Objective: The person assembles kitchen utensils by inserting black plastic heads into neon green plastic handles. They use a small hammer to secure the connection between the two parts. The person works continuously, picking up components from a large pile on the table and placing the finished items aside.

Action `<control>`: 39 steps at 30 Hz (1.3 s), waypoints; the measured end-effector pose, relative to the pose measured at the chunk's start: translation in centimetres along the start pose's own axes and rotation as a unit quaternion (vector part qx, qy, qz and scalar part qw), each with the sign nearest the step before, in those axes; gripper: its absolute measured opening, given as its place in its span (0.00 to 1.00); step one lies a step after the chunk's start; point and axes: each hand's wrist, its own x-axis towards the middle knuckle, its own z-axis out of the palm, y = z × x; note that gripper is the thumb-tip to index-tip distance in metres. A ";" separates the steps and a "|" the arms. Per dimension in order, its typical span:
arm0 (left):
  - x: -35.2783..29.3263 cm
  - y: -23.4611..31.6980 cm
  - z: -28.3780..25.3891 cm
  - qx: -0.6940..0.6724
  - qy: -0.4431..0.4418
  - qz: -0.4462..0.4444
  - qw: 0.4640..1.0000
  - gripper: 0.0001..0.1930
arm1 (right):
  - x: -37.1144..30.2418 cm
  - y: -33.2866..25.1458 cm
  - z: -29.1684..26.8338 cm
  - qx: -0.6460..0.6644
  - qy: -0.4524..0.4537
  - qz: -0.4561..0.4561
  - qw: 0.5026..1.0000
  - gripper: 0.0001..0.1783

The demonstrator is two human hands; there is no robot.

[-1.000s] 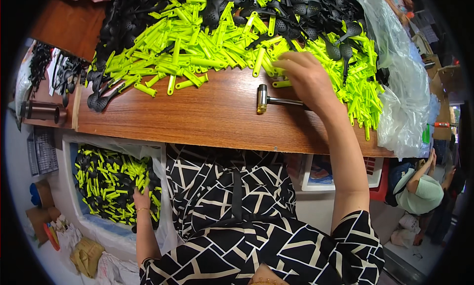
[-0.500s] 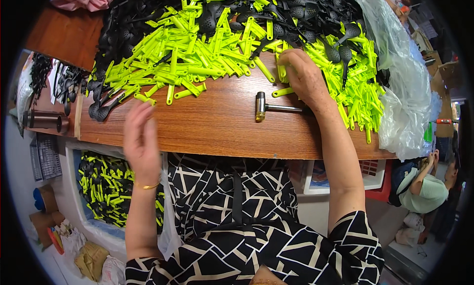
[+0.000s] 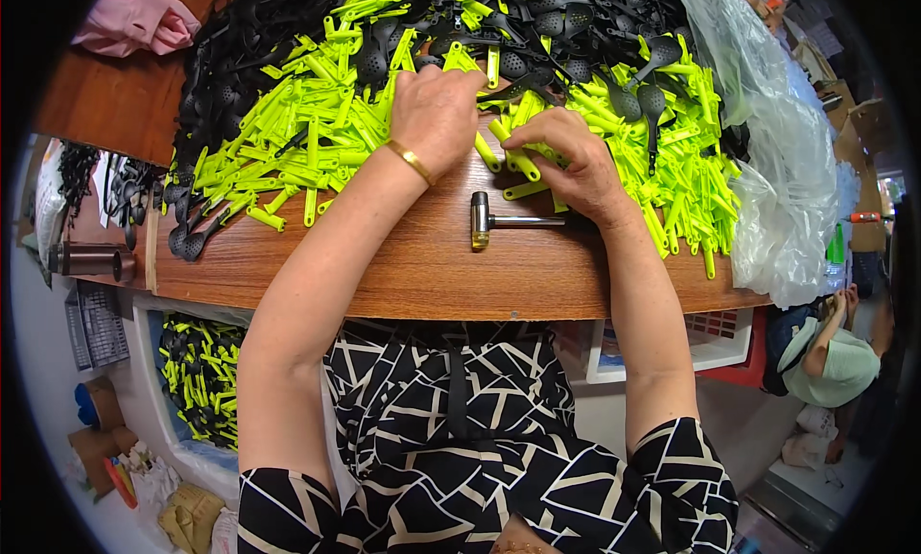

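Observation:
My left hand reaches over the pile of lime-green plastic handles, its fingers curled down and their tips hidden. The end of a black utensil lies right beside it. Thumb and fingers of my right hand are closed on a lime-green handle, tilted above the table. Just below both hands lies a small hammer with a metal shaft. Black slotted spoon heads lie at the far side, behind and among the green handles.
Clear plastic sheeting drapes over the table's right end. Below the table, a lined bin at left holds green-and-black utensils. A white crate stands under the right side. A pink cloth lies far left; another person sits at right.
My left hand has swung from the near left edge of the pile up and right to the middle. The right hand has drawn back slightly toward me with a green handle.

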 end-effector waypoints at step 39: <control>-17.8 1.3 -6.8 -0.706 0.038 -0.311 0.634 0.17 | 6.5 -3.2 2.9 -0.209 -0.261 0.115 0.936 0.06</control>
